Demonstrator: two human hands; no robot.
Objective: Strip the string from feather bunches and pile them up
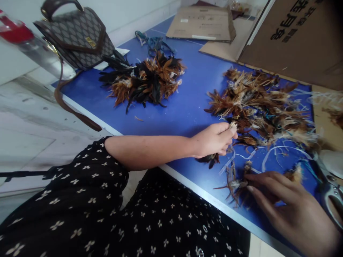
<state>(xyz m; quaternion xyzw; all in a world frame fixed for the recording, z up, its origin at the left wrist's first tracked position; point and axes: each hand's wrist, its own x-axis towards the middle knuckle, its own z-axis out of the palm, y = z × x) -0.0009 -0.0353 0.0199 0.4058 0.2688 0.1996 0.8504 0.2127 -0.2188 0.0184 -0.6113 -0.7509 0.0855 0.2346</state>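
Note:
My left hand [214, 141] is closed round a small bunch of feathers [210, 160]; dark tips stick out below the fist and a pale end shows at the thumb. With thumb and fingertips, my right hand [291, 205] pinches at some thin brown feathers [232, 187] near the table's front edge. A white ribbon [268, 155] curls over the table between the hands. Just beyond my left hand lies a large pile of brown and cream feathers [254, 96]. Scissors [332, 200] rest beside my right hand, partly cut off by the frame.
Another heap of brown and black feathers [150, 76] lies on the left of the blue table [187, 103]. Behind it are blue-green ribbons [155, 43]. A patterned handbag [77, 35] and a bottle [40, 50] stand at the left, cardboard [200, 23] and a carton [300, 43] at the back.

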